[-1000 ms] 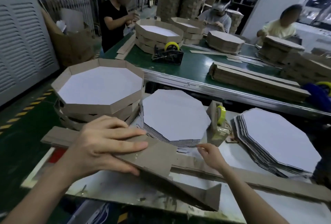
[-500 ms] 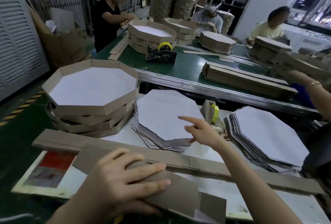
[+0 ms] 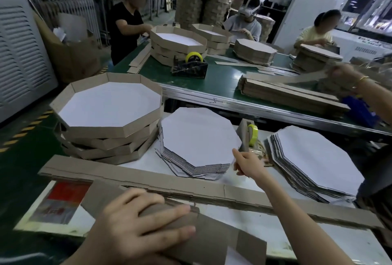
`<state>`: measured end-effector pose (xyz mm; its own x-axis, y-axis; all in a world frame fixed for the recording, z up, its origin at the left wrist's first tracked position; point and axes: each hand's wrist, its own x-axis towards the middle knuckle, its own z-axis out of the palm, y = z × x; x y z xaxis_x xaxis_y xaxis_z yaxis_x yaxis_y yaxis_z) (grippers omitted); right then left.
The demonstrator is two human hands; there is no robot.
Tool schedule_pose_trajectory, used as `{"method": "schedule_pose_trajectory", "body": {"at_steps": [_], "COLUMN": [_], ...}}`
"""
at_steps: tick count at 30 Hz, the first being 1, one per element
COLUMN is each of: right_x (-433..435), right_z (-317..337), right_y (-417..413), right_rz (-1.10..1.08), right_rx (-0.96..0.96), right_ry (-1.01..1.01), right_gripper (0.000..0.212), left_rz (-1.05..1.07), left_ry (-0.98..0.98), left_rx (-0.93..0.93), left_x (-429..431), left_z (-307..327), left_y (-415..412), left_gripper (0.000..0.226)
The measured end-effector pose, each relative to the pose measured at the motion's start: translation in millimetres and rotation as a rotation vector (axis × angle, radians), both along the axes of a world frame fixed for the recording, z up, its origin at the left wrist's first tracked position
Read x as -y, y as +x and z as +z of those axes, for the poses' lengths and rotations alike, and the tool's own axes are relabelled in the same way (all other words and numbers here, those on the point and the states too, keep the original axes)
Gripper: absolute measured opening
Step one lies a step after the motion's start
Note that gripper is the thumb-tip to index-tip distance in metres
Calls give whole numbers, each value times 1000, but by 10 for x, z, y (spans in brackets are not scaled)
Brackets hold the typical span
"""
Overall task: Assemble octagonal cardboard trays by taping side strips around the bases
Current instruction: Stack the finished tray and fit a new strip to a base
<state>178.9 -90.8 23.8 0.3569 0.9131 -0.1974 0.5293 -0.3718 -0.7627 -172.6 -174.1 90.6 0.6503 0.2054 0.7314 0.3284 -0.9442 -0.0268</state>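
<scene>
The left hand (image 3: 135, 228) is seen lowest in the view, its grip clamped on a folded side strip (image 3: 212, 241): the fingers are curled over the top of the cardboard, and the strip is held just above the near edge of the worktop (image 3: 275, 228). From this grip the strip's long axis runs off to the right, its free end hanging past the fingertips.

The right hand (image 3: 247, 163) is stretched well ahead and to the right of the left grip. Its index finger is laid at the near right corner of the stack of bases (image 3: 199, 135), with the thumb lower, beside the stack's edge. Whether this grip has closed on the top sheet cannot be told. The stack lies directly to the left of the right grip and touching it. It is well apart from the left grip, so the right hand is plainly the nearer one.

The next step is judged to be lifting one base and bringing it back towards the held strip.

Just beyond the right grip stands a tape dispenser (image 3: 249, 137). Further right lies a second pile of bases (image 3: 318, 158). Between the two grips a row of loose strips (image 3: 148, 180) lies crosswise, over which the base would have to be carried. Far to the left of the right grip, finished trays (image 3: 108, 103) are stacked.
</scene>
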Motion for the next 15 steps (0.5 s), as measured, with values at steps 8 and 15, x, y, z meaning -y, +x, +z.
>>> {"method": "schedule_pose_trajectory", "body": {"at_steps": [8, 15], "right_x": [-83, -82], "right_z": [-192, -539], "right_y": [-142, -707], "right_rz": [240, 984], "right_rx": [209, 434], "right_ry": [-59, -392], "right_gripper": [51, 34], "left_rz": [-42, -4], "left_ry": [-33, -45], "left_rx": [-8, -8], "left_x": [-75, -136], "left_z": [-5, 49], "left_y": [36, 0], "left_gripper": [35, 36]}}
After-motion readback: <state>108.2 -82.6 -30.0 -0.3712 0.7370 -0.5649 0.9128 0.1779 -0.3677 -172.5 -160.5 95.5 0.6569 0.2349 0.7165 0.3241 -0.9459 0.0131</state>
